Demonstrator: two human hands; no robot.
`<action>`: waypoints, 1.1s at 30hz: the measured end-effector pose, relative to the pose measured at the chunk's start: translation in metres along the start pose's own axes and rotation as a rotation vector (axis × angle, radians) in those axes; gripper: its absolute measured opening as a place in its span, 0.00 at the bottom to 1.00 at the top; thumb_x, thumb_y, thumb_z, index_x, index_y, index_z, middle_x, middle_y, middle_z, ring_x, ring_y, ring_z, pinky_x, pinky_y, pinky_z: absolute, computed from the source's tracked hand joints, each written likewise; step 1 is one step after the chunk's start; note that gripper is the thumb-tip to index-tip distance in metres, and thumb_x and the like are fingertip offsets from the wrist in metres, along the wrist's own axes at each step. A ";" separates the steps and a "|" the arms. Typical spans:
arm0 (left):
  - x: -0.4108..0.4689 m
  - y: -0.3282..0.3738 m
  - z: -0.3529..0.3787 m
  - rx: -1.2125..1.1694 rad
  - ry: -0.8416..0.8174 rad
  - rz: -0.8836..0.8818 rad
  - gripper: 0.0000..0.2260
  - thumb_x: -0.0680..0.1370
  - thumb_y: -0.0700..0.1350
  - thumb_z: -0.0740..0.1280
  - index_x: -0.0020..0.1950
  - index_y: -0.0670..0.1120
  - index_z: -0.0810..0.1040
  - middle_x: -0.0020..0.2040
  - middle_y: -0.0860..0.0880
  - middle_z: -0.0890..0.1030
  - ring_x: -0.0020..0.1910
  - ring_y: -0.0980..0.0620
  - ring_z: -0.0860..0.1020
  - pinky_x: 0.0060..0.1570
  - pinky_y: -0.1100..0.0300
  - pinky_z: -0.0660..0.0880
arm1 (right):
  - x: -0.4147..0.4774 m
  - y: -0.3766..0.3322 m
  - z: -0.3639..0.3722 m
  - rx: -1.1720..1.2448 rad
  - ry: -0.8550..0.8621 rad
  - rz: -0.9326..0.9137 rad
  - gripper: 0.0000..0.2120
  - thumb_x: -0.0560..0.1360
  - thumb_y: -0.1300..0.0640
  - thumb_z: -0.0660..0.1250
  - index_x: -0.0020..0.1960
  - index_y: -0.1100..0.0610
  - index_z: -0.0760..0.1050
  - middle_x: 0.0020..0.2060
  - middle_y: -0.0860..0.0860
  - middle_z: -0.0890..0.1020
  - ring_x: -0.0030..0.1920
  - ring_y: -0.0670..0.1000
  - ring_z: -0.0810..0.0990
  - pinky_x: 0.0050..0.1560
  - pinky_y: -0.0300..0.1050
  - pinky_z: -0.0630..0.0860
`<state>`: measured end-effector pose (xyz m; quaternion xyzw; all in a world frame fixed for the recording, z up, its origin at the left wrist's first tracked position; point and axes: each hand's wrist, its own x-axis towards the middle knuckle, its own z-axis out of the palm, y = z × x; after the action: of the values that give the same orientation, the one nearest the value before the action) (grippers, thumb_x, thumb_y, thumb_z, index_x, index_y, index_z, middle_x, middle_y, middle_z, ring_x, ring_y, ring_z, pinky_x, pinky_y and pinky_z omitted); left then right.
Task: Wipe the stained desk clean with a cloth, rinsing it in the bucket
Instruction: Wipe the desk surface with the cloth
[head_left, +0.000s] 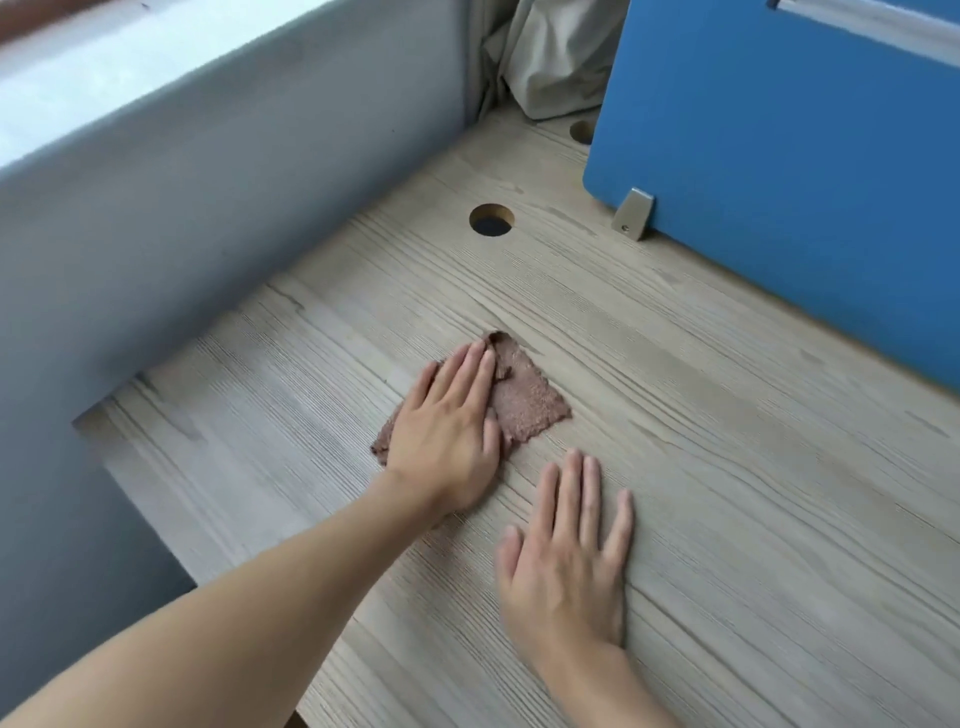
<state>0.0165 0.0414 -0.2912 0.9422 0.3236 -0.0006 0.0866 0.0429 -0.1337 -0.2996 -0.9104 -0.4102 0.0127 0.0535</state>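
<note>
Brown cloth (524, 400) lies spread on the wood-grain surface (727, 467), pinned under the left hand (449, 426) — fingers (470, 371) straight and pressed flat, likely so the cloth rubs evenly rather than bunching. The right hand (566, 545) rests on bare wood just beside it, fingers straight and holding nothing, probably as a brace — no bucket shows.

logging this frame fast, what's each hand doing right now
Left hand: open, pressing flat on the brown cloth.
Right hand: open, resting flat on the desk, holding nothing.
</note>
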 end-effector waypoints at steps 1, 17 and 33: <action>0.000 0.002 0.002 -0.001 0.014 -0.008 0.32 0.79 0.56 0.44 0.82 0.47 0.50 0.82 0.49 0.50 0.81 0.53 0.47 0.79 0.50 0.48 | 0.003 0.000 0.002 -0.013 0.005 0.015 0.34 0.74 0.48 0.54 0.74 0.68 0.66 0.76 0.65 0.63 0.78 0.62 0.60 0.73 0.72 0.56; -0.078 -0.013 -0.001 -0.016 -0.042 0.090 0.29 0.82 0.55 0.45 0.82 0.45 0.51 0.82 0.49 0.49 0.81 0.52 0.45 0.79 0.50 0.47 | 0.000 -0.004 -0.003 -0.084 -0.021 0.009 0.35 0.75 0.47 0.51 0.76 0.66 0.64 0.77 0.64 0.61 0.79 0.61 0.58 0.75 0.69 0.53; -0.111 -0.048 -0.011 -0.006 -0.045 -0.012 0.28 0.82 0.56 0.40 0.82 0.49 0.42 0.82 0.52 0.42 0.80 0.55 0.38 0.79 0.53 0.41 | -0.001 -0.004 -0.001 -0.095 -0.015 0.013 0.35 0.76 0.46 0.49 0.78 0.65 0.61 0.78 0.62 0.60 0.80 0.59 0.56 0.76 0.68 0.51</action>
<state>-0.1015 0.0129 -0.2816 0.9397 0.3274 -0.0214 0.0965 0.0394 -0.1313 -0.2985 -0.9144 -0.4049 0.0007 0.0071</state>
